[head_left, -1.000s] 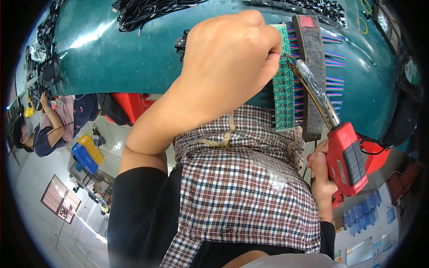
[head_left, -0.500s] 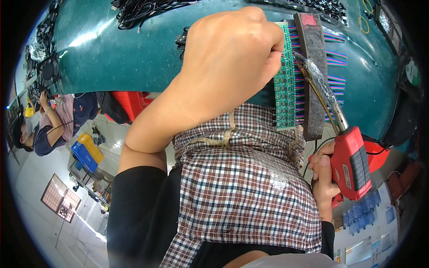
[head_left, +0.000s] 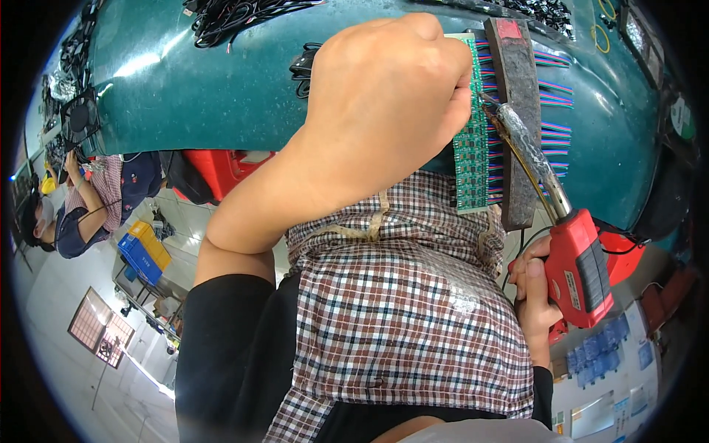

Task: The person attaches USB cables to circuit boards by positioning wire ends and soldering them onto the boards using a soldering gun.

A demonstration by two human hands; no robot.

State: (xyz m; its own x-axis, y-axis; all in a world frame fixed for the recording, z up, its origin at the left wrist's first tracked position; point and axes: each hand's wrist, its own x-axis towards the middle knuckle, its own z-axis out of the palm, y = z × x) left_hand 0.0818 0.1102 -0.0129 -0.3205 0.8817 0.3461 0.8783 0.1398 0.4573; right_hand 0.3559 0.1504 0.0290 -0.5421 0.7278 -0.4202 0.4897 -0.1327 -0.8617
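Observation:
My right hand (head_left: 535, 284) is wrapped round the handle of a red and black soldering gun (head_left: 582, 273). The iron's long metal barrel points up and left, and its tip is at the wire-side edge of a green circuit board panel (head_left: 473, 166). My left hand (head_left: 395, 85) is closed in a pinch over the upper part of the panel; what its fingers hold is hidden behind the hand. Thin multicoloured wires (head_left: 555, 133) run from the panel's right edge beneath a dark weight bar (head_left: 520, 88) and stick out on its far side.
A bundle of black cables (head_left: 240, 18) lies at the back of the green-topped table (head_left: 199, 103), and a coiled black cable (head_left: 303, 70) lies behind my left wrist. Red stools (head_left: 221, 173) stand below the table edge. A co-worker (head_left: 92, 199) sits at the far left.
The soldering gun's tip has shifted slightly left and down along the board's edge. My left hand has moved a touch to the right, still closed.

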